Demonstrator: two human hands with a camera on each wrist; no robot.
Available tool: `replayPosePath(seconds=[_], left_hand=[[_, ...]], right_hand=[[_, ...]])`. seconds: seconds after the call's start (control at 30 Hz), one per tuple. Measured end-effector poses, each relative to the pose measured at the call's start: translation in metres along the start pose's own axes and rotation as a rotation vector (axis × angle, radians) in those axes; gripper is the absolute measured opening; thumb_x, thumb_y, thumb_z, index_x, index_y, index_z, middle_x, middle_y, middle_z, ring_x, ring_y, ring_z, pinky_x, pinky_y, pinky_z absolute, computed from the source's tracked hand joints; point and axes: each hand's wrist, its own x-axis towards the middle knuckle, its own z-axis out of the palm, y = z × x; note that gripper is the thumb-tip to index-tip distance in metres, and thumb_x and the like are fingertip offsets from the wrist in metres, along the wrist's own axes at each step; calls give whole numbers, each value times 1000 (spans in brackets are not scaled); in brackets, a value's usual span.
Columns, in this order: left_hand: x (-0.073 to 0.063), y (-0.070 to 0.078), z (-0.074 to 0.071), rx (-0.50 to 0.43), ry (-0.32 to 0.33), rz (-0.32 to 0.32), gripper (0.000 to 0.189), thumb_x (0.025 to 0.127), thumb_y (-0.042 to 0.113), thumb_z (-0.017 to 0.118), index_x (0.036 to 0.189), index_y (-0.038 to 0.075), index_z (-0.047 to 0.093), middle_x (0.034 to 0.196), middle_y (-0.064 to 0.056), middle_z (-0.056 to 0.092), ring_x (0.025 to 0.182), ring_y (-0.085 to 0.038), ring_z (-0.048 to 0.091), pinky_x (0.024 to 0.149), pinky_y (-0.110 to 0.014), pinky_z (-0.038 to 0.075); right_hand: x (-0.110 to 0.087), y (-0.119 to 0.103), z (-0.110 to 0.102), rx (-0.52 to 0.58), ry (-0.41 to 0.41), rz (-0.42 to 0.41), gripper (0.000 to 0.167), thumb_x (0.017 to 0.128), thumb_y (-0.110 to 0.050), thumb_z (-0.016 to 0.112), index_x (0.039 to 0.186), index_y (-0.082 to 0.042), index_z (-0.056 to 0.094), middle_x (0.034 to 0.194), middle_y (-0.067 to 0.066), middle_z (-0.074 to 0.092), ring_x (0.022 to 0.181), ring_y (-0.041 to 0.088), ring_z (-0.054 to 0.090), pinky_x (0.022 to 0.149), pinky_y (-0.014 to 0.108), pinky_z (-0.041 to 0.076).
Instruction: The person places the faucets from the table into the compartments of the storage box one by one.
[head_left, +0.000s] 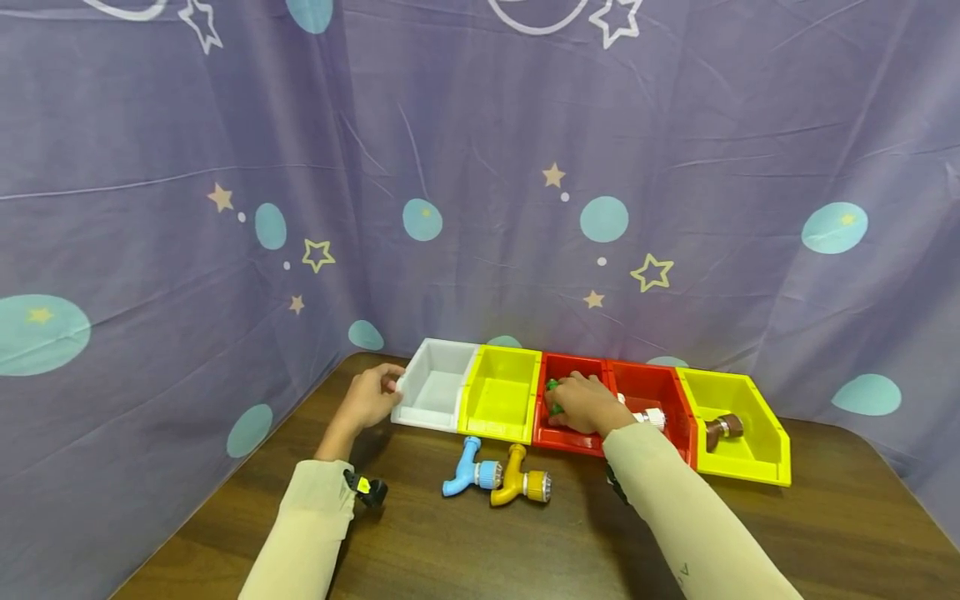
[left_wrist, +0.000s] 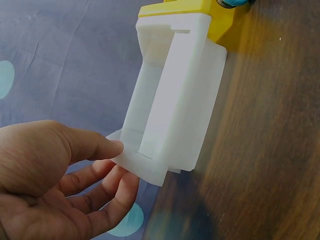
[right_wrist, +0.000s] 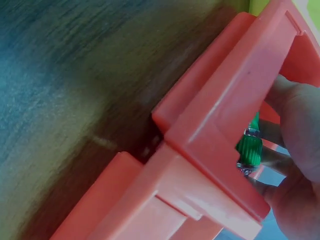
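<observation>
Holds the white bin (head_left: 437, 393) by its left edge with the left hand (head_left: 371, 396). Grips a partly hidden green piece (head_left: 554, 398) inside the left red bin (head_left: 570, 443) with the right hand (head_left: 585, 403). Has a white tap (head_left: 651, 418) in the right red bin (head_left: 643, 383), a brown tap (head_left: 725, 428) in the rightmost yellow bin (head_left: 723, 390); nearer, a blue tap (head_left: 471, 472) left of a mustard tap (head_left: 516, 480).

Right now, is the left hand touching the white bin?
Touching: in the left wrist view, the left hand pinches the rim of the white bin between thumb and fingers.
</observation>
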Motion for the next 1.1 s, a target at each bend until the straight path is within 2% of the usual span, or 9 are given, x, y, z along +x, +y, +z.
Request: replayPosePath(seconds=[0.27, 0.6, 1.1], left_hand=[[1, 1, 2, 1, 0, -8, 42, 85, -2, 69, 127, -1, 66, 93, -12, 69, 88, -26, 62, 75, -36, 49], [2, -1, 2, 2, 4, -5, 42, 85, -3, 69, 127, -2, 66, 92, -12, 69, 86, -26, 62, 74, -37, 49], [0, -2, 1, 2, 8, -2, 43, 84, -2, 69, 127, -2, 66, 90, -11, 68, 85, -25, 62, 73, -35, 49]], right_hand=[[-2, 4, 3, 6, -15, -9, 10, 89, -31, 79, 95, -25, 73, 100, 1, 67, 97, 28, 55, 89, 52, 49], [-2, 6, 4, -1, -26, -24, 14, 88, -21, 81, 101, -19, 76, 105, 4, 69, 101, 28, 59, 92, 49, 52], [-4, 7, 7, 37, -33, -25, 11, 91, -18, 78, 102, -17, 76, 92, 2, 68, 93, 27, 66, 90, 47, 55]])
